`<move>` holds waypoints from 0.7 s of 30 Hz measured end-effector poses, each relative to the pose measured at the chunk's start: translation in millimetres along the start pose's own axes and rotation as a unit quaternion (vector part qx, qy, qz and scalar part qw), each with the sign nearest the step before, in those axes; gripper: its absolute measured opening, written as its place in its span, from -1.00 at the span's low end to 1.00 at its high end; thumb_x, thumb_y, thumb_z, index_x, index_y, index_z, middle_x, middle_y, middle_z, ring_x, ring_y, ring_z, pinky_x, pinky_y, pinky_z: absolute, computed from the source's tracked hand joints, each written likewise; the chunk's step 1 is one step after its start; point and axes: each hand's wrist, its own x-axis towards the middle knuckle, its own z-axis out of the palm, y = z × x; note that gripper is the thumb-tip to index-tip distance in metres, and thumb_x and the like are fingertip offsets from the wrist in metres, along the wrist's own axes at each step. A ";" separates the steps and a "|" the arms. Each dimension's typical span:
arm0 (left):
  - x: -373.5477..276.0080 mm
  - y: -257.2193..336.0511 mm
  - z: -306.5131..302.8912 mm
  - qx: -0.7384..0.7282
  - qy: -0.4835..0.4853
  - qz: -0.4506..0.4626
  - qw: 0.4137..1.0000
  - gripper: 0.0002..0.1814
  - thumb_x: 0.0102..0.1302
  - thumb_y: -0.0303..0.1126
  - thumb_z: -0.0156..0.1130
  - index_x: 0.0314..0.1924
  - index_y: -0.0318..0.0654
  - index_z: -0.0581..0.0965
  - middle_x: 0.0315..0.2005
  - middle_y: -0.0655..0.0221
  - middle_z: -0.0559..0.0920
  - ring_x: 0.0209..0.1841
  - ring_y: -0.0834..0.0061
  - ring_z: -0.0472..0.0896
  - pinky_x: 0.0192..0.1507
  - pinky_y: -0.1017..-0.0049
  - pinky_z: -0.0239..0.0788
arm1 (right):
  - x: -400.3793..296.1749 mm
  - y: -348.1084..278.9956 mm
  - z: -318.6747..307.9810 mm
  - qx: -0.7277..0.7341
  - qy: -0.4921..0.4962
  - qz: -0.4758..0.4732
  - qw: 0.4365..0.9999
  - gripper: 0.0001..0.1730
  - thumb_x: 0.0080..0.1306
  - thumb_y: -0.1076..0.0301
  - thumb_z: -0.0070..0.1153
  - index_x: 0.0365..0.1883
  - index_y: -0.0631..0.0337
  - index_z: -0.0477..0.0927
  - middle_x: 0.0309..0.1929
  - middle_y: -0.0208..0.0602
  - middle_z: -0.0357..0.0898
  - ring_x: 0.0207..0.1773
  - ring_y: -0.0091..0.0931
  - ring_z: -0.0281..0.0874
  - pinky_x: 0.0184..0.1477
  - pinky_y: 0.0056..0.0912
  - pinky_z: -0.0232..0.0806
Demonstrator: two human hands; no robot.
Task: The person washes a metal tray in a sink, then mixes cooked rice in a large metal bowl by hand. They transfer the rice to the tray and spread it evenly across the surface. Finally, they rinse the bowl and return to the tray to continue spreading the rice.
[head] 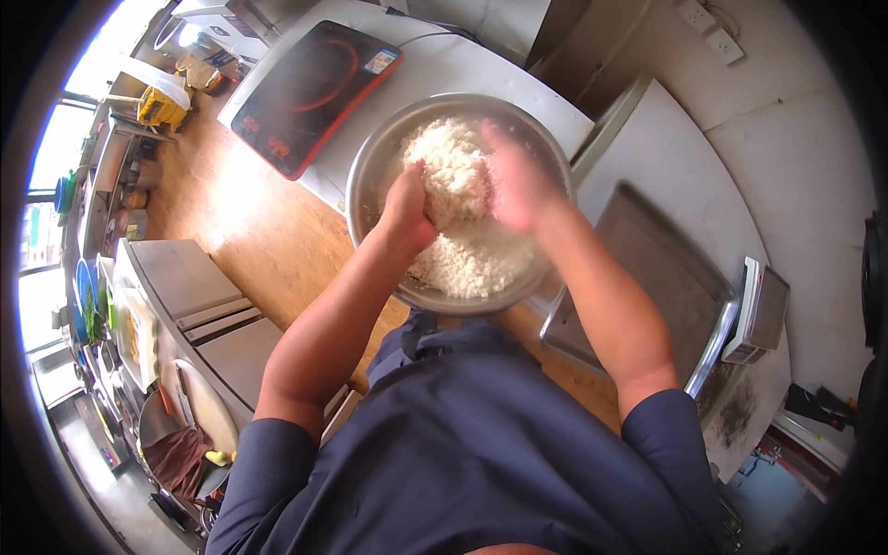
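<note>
A round stainless steel bowl (pixel 368 149) stands in front of me at the edge of a white counter. In it lies a mass of white, grainy food (pixel 461 263), perhaps cooked rice, with a raised clump in the upper half. My left hand (pixel 411 205) cups the left side of that clump, its fingers partly hidden by the grains. On the clump's right side is my right hand (pixel 517 180), blurred by motion, with its fingers extended and the palm towards the grains. Both hands are inside the bowl's rim.
A black induction cooktop with a red edge (pixel 316 97) lies on the counter at the upper left. To the right are a large metal tray (pixel 645 277) and a kitchen scale (pixel 760 312). At the far left, a round cutting board (pixel 208 409) holds a knife beside a brown cloth (pixel 177 458).
</note>
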 end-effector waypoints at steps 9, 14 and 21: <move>-50.5 3.7 -20.9 0.064 0.122 -0.022 0.990 -0.35 0.40 0.12 -0.14 0.27 -0.23 0.29 0.28 0.12 0.33 0.30 0.02 0.25 0.28 -0.30 -0.35 | -28.5 -26.8 -15.3 -0.127 0.004 0.067 0.990 0.19 0.26 -0.44 -0.14 0.42 0.51 -0.07 0.52 0.18 -0.31 0.55 -0.07 -0.28 0.45 0.12 -0.22; -58.4 -38.7 -36.8 0.051 0.176 -0.127 0.975 -0.33 0.42 0.01 -0.21 0.41 -0.18 0.10 0.39 0.09 0.17 0.42 -0.09 0.08 0.30 -0.34 -0.39 | -19.2 2.6 -56.1 -0.301 0.174 0.128 0.929 0.03 0.33 -0.31 -0.10 0.46 0.33 -0.05 0.55 0.00 -0.30 0.58 -0.11 -0.42 0.48 0.13 -0.35; -39.3 -74.1 -20.8 -0.115 0.123 -0.113 0.979 -0.33 0.44 0.11 -0.26 0.40 -0.11 0.14 0.35 0.10 0.23 0.38 -0.02 0.19 0.32 -0.23 -0.05 | 14.6 57.2 -127.6 -0.286 0.234 0.177 0.912 -0.33 0.42 -0.06 -0.13 0.33 0.23 0.26 0.36 -0.14 0.27 0.38 -0.33 0.24 0.33 -0.09 0.17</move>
